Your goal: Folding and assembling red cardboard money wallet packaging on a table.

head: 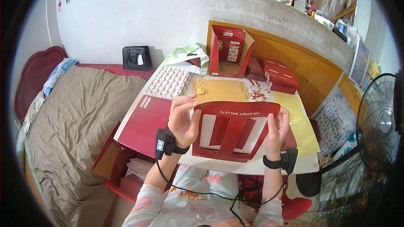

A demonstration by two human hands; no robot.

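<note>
A red printed card sleeve (pixel 235 132) with two large cut-out windows is held up in front of me over the table. My left hand (pixel 184 119) pinches its upper left corner between thumb and fingers. At the upper right corner, my right hand (pixel 276 127) grips the edge, thumb on the near face. White printing on the sleeve's top band appears upside down. Just beyond it lies a flat tan cardboard piece (pixel 222 89) with tabbed ends. Through the windows, white and red surfaces show. Both wrists wear black strapped devices joined by a cable.
On the white table (pixel 312 164) are red flat cards (pixel 146 126), a patterned stack (pixel 169 82), an open red display box (pixel 230 50), a red carton (pixel 279 74) and yellow sheets (pixel 296 126). An open red box (pixel 126 167) sits low left. A fan (pixel 378 123) stands right.
</note>
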